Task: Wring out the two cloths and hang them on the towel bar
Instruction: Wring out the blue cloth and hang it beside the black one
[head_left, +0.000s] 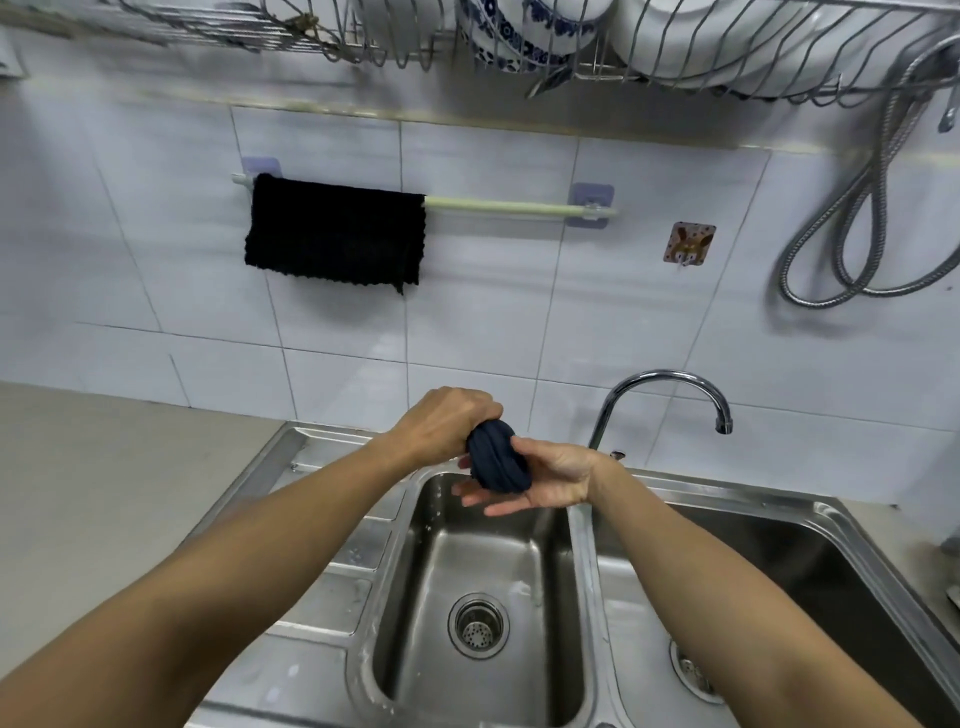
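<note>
A dark blue cloth (497, 461), twisted into a tight ball, sits between both hands above the back of the small left sink basin (483, 566). My left hand (447, 423) grips it from above, fingers curled over it. My right hand (545, 480) cups it from below and the right, fingers stretched under it. A black cloth (335, 234) hangs spread over the left half of the pale green towel bar (519, 207) on the tiled wall. The bar's right half is bare.
A chrome tap (670, 395) arches behind the divider between the two basins. The larger right basin (810, 561) lies to the right. A wire dish rack (623, 47) with bowls hangs overhead. A metal hose (852, 234) loops on the right wall. A beige counter (104, 478) lies to the left.
</note>
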